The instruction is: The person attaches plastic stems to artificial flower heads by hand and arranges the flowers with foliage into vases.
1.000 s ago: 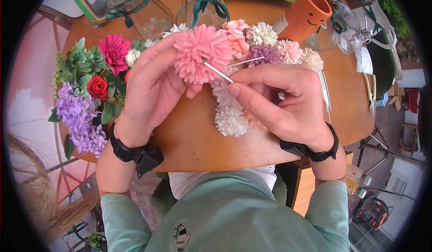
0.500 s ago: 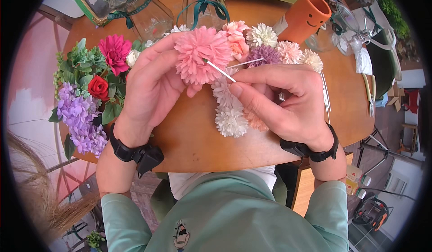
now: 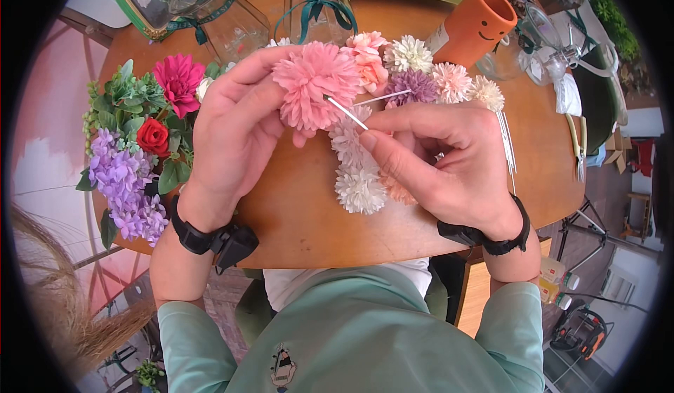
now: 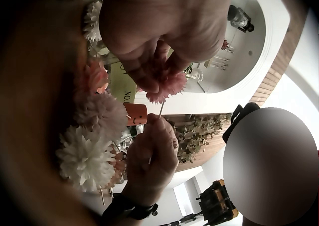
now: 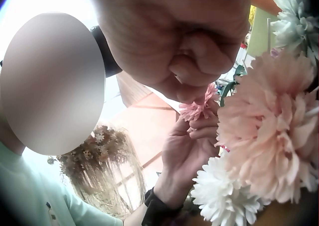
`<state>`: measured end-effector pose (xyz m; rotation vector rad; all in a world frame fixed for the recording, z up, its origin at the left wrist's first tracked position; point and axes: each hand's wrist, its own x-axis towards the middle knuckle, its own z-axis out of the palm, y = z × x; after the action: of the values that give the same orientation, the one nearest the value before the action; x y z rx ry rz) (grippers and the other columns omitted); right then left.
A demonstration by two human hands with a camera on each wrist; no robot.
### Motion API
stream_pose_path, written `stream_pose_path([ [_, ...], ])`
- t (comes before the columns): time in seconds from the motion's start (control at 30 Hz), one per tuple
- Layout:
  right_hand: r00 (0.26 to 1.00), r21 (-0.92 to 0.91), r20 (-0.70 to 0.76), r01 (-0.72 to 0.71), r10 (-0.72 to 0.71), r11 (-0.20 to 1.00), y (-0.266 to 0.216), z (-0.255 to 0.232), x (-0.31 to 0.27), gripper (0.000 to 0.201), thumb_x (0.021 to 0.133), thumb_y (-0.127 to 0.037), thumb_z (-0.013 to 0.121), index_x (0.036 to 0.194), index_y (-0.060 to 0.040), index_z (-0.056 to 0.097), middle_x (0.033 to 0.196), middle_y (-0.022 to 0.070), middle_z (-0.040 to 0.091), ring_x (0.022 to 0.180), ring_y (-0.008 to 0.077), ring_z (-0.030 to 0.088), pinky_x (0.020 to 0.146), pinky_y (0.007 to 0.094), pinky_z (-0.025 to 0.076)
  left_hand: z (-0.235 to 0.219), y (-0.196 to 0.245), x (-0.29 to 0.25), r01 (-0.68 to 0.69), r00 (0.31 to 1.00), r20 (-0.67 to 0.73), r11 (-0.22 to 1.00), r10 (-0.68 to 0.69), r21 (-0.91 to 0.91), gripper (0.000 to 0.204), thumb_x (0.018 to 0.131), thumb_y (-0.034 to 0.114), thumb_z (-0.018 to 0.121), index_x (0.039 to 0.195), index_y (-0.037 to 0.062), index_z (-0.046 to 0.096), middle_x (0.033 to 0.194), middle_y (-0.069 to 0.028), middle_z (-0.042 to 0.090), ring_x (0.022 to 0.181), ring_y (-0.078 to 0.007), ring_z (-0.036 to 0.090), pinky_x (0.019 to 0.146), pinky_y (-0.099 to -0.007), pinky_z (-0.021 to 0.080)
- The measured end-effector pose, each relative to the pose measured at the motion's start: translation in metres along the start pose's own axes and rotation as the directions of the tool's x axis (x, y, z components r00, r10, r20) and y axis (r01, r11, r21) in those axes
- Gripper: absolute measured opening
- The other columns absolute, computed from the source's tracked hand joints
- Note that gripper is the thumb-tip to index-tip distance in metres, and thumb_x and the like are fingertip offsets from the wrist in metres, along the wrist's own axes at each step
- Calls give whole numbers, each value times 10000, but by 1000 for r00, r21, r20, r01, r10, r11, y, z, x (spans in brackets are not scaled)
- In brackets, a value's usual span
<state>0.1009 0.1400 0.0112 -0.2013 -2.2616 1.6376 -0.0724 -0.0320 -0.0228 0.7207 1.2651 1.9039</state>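
My left hand (image 3: 235,136) holds a pink artificial flower (image 3: 316,80) by its head, fingers behind the petals. A thin white stick (image 3: 347,112) runs from the flower's green base toward my right hand (image 3: 449,158). Thumb and forefinger of that hand pinch the stick's near end. In the left wrist view the stick (image 4: 161,109) bridges the flower (image 4: 172,86) and the right fingertips. Part of the pink bloom (image 5: 192,110) shows beyond the right hand in the right wrist view. Beneath the hands lie a white flower (image 3: 361,189) and a purple flower (image 3: 413,85).
At left sits a bunch with purple blossoms (image 3: 119,175), a red rose (image 3: 153,136) and a magenta flower (image 3: 177,84). Glass vases with a green ribbon (image 3: 319,3) stand behind. An orange smiling cup (image 3: 467,31) and pliers (image 3: 578,147) are on the right.
My left hand and the pink flower have shifted slightly right, and the flower has turned a little. The right hand keeps its pinch on the stick, almost still.
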Motion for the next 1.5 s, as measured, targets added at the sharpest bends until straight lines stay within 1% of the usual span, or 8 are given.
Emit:
stream_pose_path([
  [0.7, 988, 8, 87, -127, 125, 992, 0, -1, 1, 127, 975, -73, 693, 929, 37, 738, 593, 31, 554, 525, 63, 478, 482, 283, 376, -4, 0, -5, -155, 985, 122, 936, 122, 316, 427, 1049, 151, 660, 1394, -85, 572, 1258, -174, 721, 1121, -216, 723, 966, -348, 589],
  [0.8, 993, -22, 73, -94, 96, 995, 1, 0, 2, 125, 974, -75, 694, 939, 37, 740, 594, 32, 550, 525, 67, 476, 483, 285, 376, 6, 0, -8, -208, 977, 108, 926, 183, 314, 355, 1062, 28, 597, 1396, -94, 581, 1175, -135, 726, 933, -135, 697, 761, -269, 567],
  [1.0, 992, -22, 78, -97, 98, 995, 0, -4, 4, 92, 943, -55, 709, 952, 24, 754, 620, 56, 590, 532, 92, 511, 494, 293, 407, 15, 16, -10, -192, 979, 42, 827, 201, 528, 279, 1046, 24, 590, 1288, -99, 651, 1149, -115, 744, 912, -103, 679, 726, -251, 546],
  [1.17, 904, -243, 416, 215, -99, 946, 4, -8, 4, 64, 834, -93, 736, 833, -30, 751, 740, 94, 672, 645, 262, 669, 573, 375, 514, -8, 26, 6, -182, 937, -202, 892, 285, 413, 233, 994, 36, 608, 1195, -42, 696, 1077, -124, 746, 840, -116, 650, 720, -259, 515],
  [1.27, 886, -365, 439, 328, -149, 871, 10, 4, -2, 122, 842, -119, 729, 767, -30, 692, 785, 92, 667, 688, 302, 683, 592, 423, 535, -10, 13, 7, -123, 929, -32, 389, 369, 913, 322, 945, 73, 655, 1262, 26, 680, 1270, -156, 679, 1034, -252, 675, 877, -348, 550],
  [1.3, 882, -437, 432, 386, -187, 813, 12, 8, -3, 127, 845, -114, 728, 762, -30, 680, 789, 91, 657, 681, 301, 678, 579, 424, 533, -9, 9, 6, -123, 929, -33, 389, 370, 913, 322, 945, 73, 655, 1262, 26, 680, 1270, -156, 679, 1034, -252, 675, 877, -348, 550],
  [1.37, 900, -504, 378, 396, -215, 767, 20, 14, -3, 131, 850, -112, 727, 761, -34, 671, 789, 89, 646, 677, 297, 674, 562, 419, 527, -8, 0, 3, -182, 919, 212, -118, 333, 976, 447, 946, 78, 686, 1388, 59, 625, 1439, -178, 600, 1243, -360, 626, 1039, -432, 502],
  [1.5, 910, -553, 203, 411, -362, 725, 22, 19, -2, 95, 858, -116, 735, 802, -51, 695, 777, 83, 618, 644, 286, 656, 515, 399, 505, -8, -3, 1, -138, 952, 150, -65, 265, 988, 456, 929, 101, 718, 1376, 89, 632, 1426, -195, 593, 1255, -419, 601, 1048, -448, 495],
])
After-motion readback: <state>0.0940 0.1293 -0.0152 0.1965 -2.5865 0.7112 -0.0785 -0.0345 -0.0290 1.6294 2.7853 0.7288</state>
